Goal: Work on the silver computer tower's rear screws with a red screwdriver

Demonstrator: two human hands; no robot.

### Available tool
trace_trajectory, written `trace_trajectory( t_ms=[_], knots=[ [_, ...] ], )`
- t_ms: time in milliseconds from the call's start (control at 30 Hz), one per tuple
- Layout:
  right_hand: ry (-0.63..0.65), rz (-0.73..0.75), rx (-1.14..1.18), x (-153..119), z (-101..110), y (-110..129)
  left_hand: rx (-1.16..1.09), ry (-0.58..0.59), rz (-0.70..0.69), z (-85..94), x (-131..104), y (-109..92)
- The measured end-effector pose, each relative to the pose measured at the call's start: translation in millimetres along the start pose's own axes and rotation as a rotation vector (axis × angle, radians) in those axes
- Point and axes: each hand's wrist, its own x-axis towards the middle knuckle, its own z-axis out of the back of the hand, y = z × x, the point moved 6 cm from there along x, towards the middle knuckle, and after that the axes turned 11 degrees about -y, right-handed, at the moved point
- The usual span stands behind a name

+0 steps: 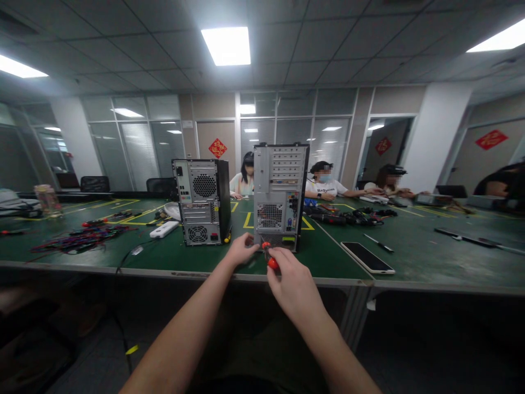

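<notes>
Two computer towers stand upright on the green table, backs facing me. My right hand (289,276) is closed round a red-handled screwdriver (272,263), whose shaft points at the lower left of the taller tower (273,191). At that tower's lower left edge is my left hand (243,249), fingers bent close to the screwdriver's front end; whether it grips anything is hidden. The shorter black and grey tower (200,202) stands to the left, touched by neither hand.
Left on the table (164,261) lie coloured cables (88,236) and a white power strip (164,229). A phone (366,258), a pen-like tool (378,242) and black cables (353,215) lie right. Several people sit across the table.
</notes>
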Motion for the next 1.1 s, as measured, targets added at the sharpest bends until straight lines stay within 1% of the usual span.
trace_trajectory(
  t_ms=[100, 200, 300, 467, 533, 633, 767, 833, 933, 1033, 1100],
  knots=[
    [0.004, -0.062, -0.008, 1, -3, -3, -0.001, -0.005, 0.000, 1.1, 0, -1],
    [-0.012, -0.066, -0.001, 1, -4, -3, -0.008, -0.003, -0.009, 1.7, 0, -2],
    [-0.023, -0.022, -0.003, 0, -2, -1, -0.006, -0.005, -0.012, 1.9, 0, -2],
    [0.062, 0.124, -0.107, -4, -6, 5, 0.004, -0.008, -0.015, 1.2, 0, 0],
    [0.069, 0.136, -0.100, -4, -6, 7, -0.001, -0.013, -0.015, 1.6, 0, -1],
    [0.039, 0.053, -0.046, -1, -6, 4, -0.008, -0.007, -0.012, 2.0, -1, -2],
    [-0.029, -0.087, -0.065, 2, -5, -6, 0.017, -0.006, -0.006, 2.4, 0, -1],
    [-0.055, -0.100, -0.066, 3, -5, -9, 0.020, -0.011, -0.008, 2.0, 0, 0],
    [-0.048, -0.020, -0.053, 2, -4, -5, 0.002, -0.005, -0.015, -0.2, 1, 3],
    [0.010, 0.087, -0.099, -1, -5, 1, -0.015, 0.007, -0.018, -2.3, 1, 6],
    [0.030, 0.113, -0.137, -3, -5, 3, -0.015, 0.007, -0.017, -2.5, 1, 6]
  ],
)
